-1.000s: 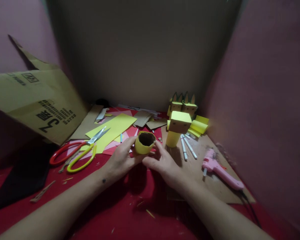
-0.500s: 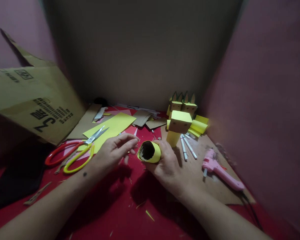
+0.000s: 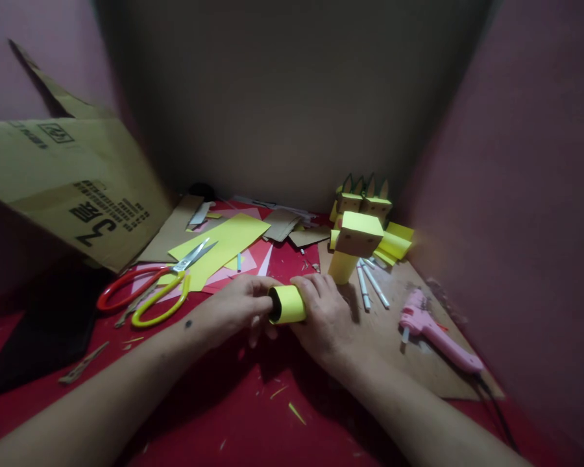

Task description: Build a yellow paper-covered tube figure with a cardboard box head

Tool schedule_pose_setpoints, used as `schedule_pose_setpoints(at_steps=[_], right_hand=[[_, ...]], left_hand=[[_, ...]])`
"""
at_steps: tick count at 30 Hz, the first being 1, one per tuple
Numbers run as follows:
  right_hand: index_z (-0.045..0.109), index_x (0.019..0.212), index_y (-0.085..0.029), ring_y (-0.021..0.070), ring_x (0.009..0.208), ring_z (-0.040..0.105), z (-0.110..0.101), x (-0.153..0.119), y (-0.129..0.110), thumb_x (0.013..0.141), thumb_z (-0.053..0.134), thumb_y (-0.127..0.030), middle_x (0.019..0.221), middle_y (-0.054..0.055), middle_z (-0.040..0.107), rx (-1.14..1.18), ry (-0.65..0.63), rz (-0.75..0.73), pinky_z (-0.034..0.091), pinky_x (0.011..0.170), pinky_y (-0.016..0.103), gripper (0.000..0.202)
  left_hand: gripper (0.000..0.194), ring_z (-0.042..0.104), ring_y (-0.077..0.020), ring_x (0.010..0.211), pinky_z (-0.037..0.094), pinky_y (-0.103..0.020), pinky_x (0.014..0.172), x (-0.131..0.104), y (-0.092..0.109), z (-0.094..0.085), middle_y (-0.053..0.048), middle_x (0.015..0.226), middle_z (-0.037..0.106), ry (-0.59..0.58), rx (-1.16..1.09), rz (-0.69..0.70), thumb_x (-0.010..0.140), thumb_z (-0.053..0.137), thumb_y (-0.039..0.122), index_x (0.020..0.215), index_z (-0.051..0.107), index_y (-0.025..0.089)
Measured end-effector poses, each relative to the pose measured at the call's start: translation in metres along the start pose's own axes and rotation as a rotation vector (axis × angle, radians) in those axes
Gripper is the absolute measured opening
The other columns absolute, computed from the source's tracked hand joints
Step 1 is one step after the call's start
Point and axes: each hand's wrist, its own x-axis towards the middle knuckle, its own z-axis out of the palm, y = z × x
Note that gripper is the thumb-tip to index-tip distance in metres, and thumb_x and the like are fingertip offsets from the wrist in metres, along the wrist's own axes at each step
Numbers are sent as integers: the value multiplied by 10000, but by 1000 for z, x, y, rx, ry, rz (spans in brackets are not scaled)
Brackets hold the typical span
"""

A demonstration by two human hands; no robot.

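Observation:
A short yellow paper tube lies sideways between my hands, its dark open end facing left. My right hand is wrapped around its right end. At the open end, the fingers of my left hand close on the rim; its fingertips are partly hidden. Just behind my right hand stands a yellow paper figure with a box-shaped head on a tube body. Red-and-yellow-handled scissors lie with blades apart to the left of my left hand, partly over a yellow paper sheet.
A pink glue gun rests on a cardboard sheet at right, near white paper sticks. More box-headed figures stand behind. A cardboard box is on the left. Paper scraps lie on the red surface.
My left hand has moved right onto the tube's open end. The tube has turned from facing up toward me to facing left. The view has shifted slightly.

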Motion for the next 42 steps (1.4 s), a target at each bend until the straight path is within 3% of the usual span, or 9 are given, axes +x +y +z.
schedule_pose_setpoints(at_steps=[9, 17, 25, 30, 32, 34, 36, 39, 42], right_hand=[[637, 1037, -140, 272, 844, 539, 0, 3, 0, 846, 627, -240, 958, 121, 664, -68, -17, -27, 499, 709, 397, 215], [651, 1061, -105, 272, 844, 535, -3, 4, -3, 861, 603, -205, 956, 135, 666, -91, -15, -40, 516, 727, 404, 228], [632, 1141, -119, 269, 902, 507, -10, 7, -3, 944, 481, -194, 1011, 135, 659, -181, -33, -108, 497, 784, 416, 259], [611, 1182, -108, 269, 892, 508, -13, 8, -5, 961, 469, -182, 995, 137, 661, -231, -98, -138, 484, 759, 413, 273], [609, 1169, -114, 262, 874, 511, -15, 9, -9, 974, 440, -161, 976, 127, 661, -258, -132, -159, 478, 733, 409, 263], [614, 1128, -127, 255, 855, 518, -19, 10, -13, 990, 404, -151, 961, 115, 657, -274, -170, -209, 475, 716, 409, 252], [616, 1106, -137, 256, 861, 537, -22, 9, -18, 1000, 387, -157, 983, 113, 660, -278, -192, -282, 482, 721, 416, 253], [624, 1126, -167, 278, 951, 574, -20, 7, -24, 988, 400, -137, 1019, 112, 675, -276, -165, -339, 503, 789, 443, 265], [604, 1211, -207, 282, 1026, 582, -7, 3, -30, 944, 446, -91, 1024, 103, 683, -243, -133, -308, 509, 859, 457, 331]], left_hand=[[190, 656, -170, 474, 555, -235, 498, 2, 0, 4, -96, 557, 710, 0, -186, -15, 633, 651, 206, 755, 720, 78], [185, 676, -189, 502, 568, -230, 453, 7, -9, -3, -96, 602, 721, -142, -261, -54, 625, 696, 190, 779, 738, 97], [123, 646, -178, 452, 561, -244, 453, 7, -9, 8, -85, 551, 705, -33, -233, -10, 638, 665, 186, 718, 728, 117], [390, 704, -196, 670, 585, -265, 600, 1, -2, -20, -53, 793, 762, -88, 38, 13, 702, 740, 205, 1092, 723, 202], [493, 706, -211, 906, 579, -252, 749, -4, 5, -35, -49, 1022, 764, 23, 102, 86, 682, 799, 229, 1163, 699, 273], [429, 670, -225, 1024, 558, -244, 812, -10, 15, -42, -43, 1095, 748, 177, 124, 194, 695, 809, 299, 1116, 723, 296], [324, 657, -224, 1005, 543, -243, 806, -15, 30, -37, -36, 1069, 742, 241, 198, 325, 732, 780, 352, 1050, 752, 296], [241, 629, -204, 953, 494, -247, 828, -16, 54, -11, -24, 1003, 712, 109, 481, 502, 809, 711, 368, 1031, 771, 296], [198, 599, -190, 893, 456, -250, 798, -7, 70, 22, -12, 925, 661, -35, 639, 478, 793, 721, 335, 975, 784, 287]])
